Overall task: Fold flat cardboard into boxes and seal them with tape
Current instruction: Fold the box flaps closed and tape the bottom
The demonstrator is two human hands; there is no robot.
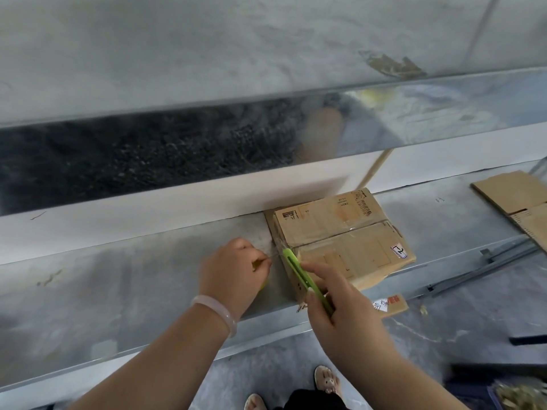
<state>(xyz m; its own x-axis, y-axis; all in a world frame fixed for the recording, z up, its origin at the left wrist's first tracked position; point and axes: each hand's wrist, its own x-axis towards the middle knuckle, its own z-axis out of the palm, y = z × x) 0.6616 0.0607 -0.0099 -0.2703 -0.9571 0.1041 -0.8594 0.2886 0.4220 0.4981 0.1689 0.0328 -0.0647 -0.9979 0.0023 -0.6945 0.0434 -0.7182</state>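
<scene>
Here, grey surface carries folded box, set against back ledge for steadiness. Left hand pinches, right hand grips green knife. Tape strand kept taut from box corner, blade tip there, probably for cutting.

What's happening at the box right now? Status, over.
Left hand pinches tape taut off the box. Right hand grips knife, blade at the tape. Flat cardboard off right, not in the way.
</scene>
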